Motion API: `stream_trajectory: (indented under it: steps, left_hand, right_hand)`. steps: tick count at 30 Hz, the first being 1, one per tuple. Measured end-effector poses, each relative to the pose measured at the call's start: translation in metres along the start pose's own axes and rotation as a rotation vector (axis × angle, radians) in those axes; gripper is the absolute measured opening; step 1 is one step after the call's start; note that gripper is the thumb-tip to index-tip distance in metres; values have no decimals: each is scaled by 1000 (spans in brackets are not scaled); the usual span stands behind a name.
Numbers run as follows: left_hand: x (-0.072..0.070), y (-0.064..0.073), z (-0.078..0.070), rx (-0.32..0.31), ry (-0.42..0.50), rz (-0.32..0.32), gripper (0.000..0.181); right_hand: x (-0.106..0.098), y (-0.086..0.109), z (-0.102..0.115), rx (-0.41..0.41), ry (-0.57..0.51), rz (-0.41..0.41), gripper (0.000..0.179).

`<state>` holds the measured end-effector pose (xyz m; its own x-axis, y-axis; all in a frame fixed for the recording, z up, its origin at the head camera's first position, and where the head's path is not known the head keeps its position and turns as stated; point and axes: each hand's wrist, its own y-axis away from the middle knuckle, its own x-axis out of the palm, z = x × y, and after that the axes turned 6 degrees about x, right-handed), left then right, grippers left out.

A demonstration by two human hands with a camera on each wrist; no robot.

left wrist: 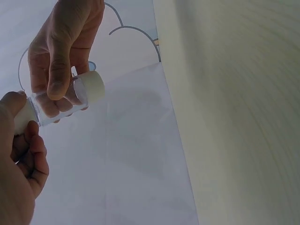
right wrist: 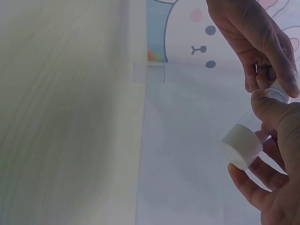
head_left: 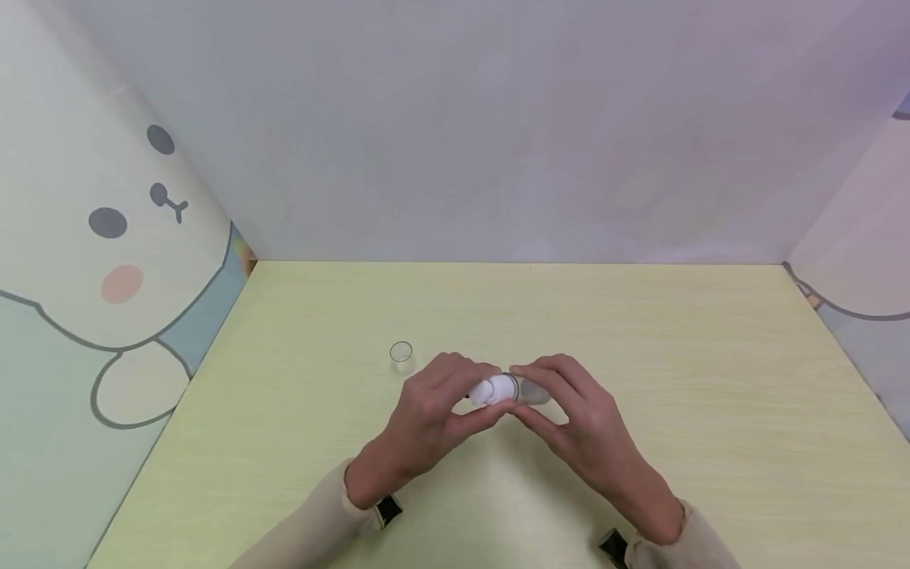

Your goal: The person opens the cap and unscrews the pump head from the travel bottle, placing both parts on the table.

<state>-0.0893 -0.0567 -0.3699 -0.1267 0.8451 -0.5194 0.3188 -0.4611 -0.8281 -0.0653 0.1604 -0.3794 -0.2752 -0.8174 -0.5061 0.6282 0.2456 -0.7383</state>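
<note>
Both hands hold one small clear bottle (head_left: pixel 533 393) between them, lying sideways above the table. Its white top (head_left: pixel 502 388) points left, pinched between the thumb and fingers of my left hand (head_left: pixel 430 411). Around the clear body curl the thumb and fingers of my right hand (head_left: pixel 586 419). The opposite end is a wide white section (left wrist: pixel 95 87), seen past the right-hand fingers in the left wrist view and also facing the camera in the right wrist view. Fingers hide much of the bottle's middle.
A small clear cylindrical cup (head_left: pixel 401 357) stands on the pale wooden table (head_left: pixel 298 442), left of and beyond the hands. A plain light wall (head_left: pixel 498 142) rises at the table's back edge. Panels with cartoon animals (head_left: pixel 128 237) border both sides.
</note>
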Motion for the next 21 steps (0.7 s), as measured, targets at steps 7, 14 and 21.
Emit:
stream_trajectory:
  steps: [7, 14, 21]
  left_hand:
    - [1, -1, -4, 15, -20, 17, 29]
    - [4, 0, -5, 19, -21, -28, 28]
    - [7, -1, -9, 6, 9, -85, 21]
  right_hand:
    - [-3, 1, -1, 39, -6, 53, 41]
    - [0, 4, 1, 48, 29, 28, 43]
    - [9, 6, 3, -3, 63, -61, 40]
